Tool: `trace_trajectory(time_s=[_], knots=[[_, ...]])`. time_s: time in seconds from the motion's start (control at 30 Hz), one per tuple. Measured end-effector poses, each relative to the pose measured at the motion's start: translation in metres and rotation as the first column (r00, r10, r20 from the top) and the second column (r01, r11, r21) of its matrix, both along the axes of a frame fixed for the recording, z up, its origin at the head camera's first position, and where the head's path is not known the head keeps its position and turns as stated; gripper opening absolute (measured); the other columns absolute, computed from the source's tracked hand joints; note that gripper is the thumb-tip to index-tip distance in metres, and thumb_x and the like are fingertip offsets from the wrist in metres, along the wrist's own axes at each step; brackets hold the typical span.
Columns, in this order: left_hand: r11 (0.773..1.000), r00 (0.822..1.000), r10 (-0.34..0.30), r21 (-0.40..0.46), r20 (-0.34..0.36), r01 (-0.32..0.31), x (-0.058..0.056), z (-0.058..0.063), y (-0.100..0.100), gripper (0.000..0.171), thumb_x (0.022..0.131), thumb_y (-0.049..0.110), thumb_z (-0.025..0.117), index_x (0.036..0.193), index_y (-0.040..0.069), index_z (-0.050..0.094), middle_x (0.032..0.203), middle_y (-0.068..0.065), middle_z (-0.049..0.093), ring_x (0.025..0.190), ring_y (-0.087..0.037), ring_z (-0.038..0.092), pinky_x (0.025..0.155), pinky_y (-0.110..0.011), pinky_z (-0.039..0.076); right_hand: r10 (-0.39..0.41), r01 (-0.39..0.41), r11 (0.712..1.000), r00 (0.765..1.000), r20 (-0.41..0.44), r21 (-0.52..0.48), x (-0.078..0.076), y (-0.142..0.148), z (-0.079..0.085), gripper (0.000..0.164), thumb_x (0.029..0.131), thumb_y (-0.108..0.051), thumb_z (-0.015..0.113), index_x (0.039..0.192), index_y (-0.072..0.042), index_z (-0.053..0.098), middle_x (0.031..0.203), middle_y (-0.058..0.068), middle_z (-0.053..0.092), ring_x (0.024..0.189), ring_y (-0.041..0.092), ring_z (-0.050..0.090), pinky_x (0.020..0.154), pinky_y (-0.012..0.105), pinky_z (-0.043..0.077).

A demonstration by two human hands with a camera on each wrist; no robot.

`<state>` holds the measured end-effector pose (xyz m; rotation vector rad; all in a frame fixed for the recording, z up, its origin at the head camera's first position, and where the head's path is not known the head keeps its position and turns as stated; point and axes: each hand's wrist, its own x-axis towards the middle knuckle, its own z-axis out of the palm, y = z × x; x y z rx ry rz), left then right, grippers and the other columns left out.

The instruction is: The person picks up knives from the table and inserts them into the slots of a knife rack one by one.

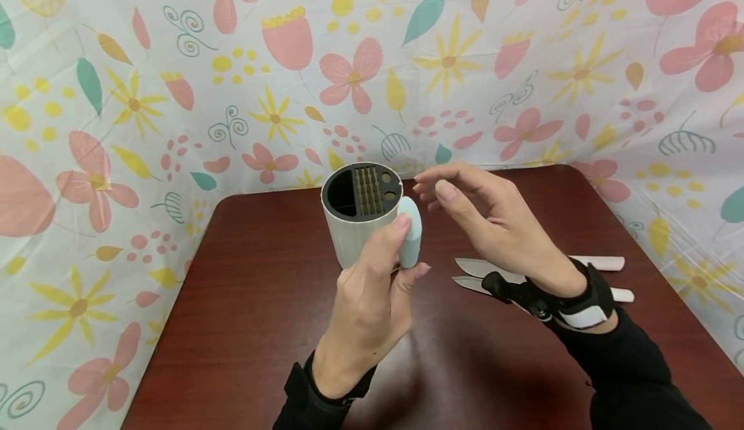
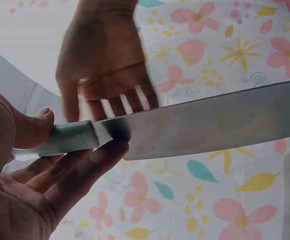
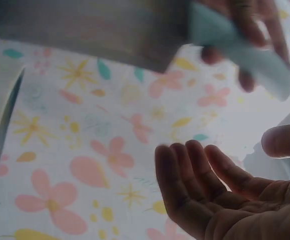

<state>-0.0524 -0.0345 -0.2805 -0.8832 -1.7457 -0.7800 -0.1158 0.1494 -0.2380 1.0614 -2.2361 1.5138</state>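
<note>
My left hand (image 1: 369, 294) grips the pale blue handle (image 1: 410, 233) of a kitchen knife. In the left wrist view its broad steel blade (image 2: 210, 122) extends to the right, with the left fingertips against the blade's heel. Head-on, the blade is mostly hidden behind the handle. Just beyond the left hand stands a white cylindrical knife holder (image 1: 343, 233) with a dark slotted top insert. My right hand (image 1: 488, 214) hovers right of the handle, its fingers loosely bent and holding nothing. The right wrist view shows that palm (image 3: 245, 205) below the knife.
Two knives with white handles, an upper one (image 1: 604, 263) and a lower one (image 1: 623, 295), lie on the brown table (image 1: 244, 327) under the right forearm. Their blades point left. A flower-patterned cloth (image 1: 349, 88) hangs behind and beside the table.
</note>
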Motion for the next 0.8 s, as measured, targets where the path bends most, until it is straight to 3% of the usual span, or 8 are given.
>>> trace_trajectory(time_s=[0.13,0.27,0.53,0.67,0.8], knots=[[1.0,1.0,-0.013,0.013,-0.014,0.013,0.002,0.006,-0.004,0.043,0.099,0.009,0.062,0.134,-0.009,0.043,0.119,-0.022,0.061,0.086,-0.021,0.071,0.079,-0.023,0.061,-0.038,0.037,0.999,0.998,0.042,0.028,-0.015,-0.005,-0.006,0.023,0.107,-0.019,0.051,0.122,-0.016,0.068,0.114,-0.007,0.07,0.107,0.008,0.063,0.095,0.019,0.05],[1.0,1.0,-0.016,0.019,-0.026,0.016,0.002,0.012,-0.008,0.044,0.099,0.008,0.062,0.133,-0.011,0.042,0.117,-0.023,0.061,0.087,-0.023,0.073,0.079,-0.024,0.061,-0.087,0.079,0.993,0.993,0.081,0.089,-0.031,-0.013,-0.015,0.025,0.107,-0.029,0.051,0.124,-0.022,0.067,0.12,-0.009,0.069,0.109,0.006,0.063,0.091,0.022,0.051],[0.999,0.997,-0.029,0.027,-0.068,0.031,0.002,0.02,-0.016,0.052,0.094,0.0,0.067,0.137,-0.011,0.04,0.119,-0.026,0.06,0.089,-0.027,0.075,0.079,-0.025,0.062,-0.133,0.114,0.981,0.984,0.116,0.156,-0.071,-0.027,-0.041,0.033,0.107,-0.034,0.051,0.131,-0.016,0.063,0.127,0.003,0.067,0.117,0.02,0.064,0.1,0.046,0.053],[0.999,0.994,-0.007,0.03,-0.108,0.01,0.002,0.024,-0.019,0.051,0.095,0.002,0.067,0.136,-0.011,0.041,0.121,-0.024,0.057,0.089,-0.026,0.075,0.076,-0.026,0.062,-0.144,0.119,0.977,0.98,0.137,0.178,-0.083,-0.033,-0.052,0.036,0.106,-0.037,0.051,0.134,-0.017,0.061,0.132,0.004,0.063,0.12,0.023,0.062,0.1,0.047,0.053],[0.999,0.993,-0.026,0.036,-0.117,0.031,0.0,0.03,-0.022,0.048,0.097,0.004,0.064,0.135,-0.011,0.04,0.119,-0.025,0.059,0.093,-0.027,0.074,0.076,-0.027,0.062,-0.137,0.103,0.974,0.977,0.164,0.204,-0.095,-0.039,-0.065,0.04,0.106,-0.037,0.05,0.138,-0.015,0.057,0.138,0.008,0.059,0.125,0.027,0.06,0.102,0.049,0.052]])
